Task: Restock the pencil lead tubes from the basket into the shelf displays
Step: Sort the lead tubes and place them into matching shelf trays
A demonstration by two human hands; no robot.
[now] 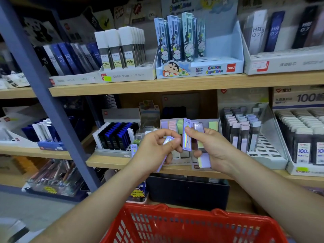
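The left hand [157, 146] curls round a lilac tube [168, 140], whose lower end sticks out below the palm. Just right of it, the right hand [213, 148] pinches a second tube [186, 137] upright between thumb and forefinger, with more tubes [204, 159] clamped against its palm. Both hands hover before the middle shelf [105, 161], in front of a pastel display [172, 124]. The red basket [175, 223] sits near, below the arms.
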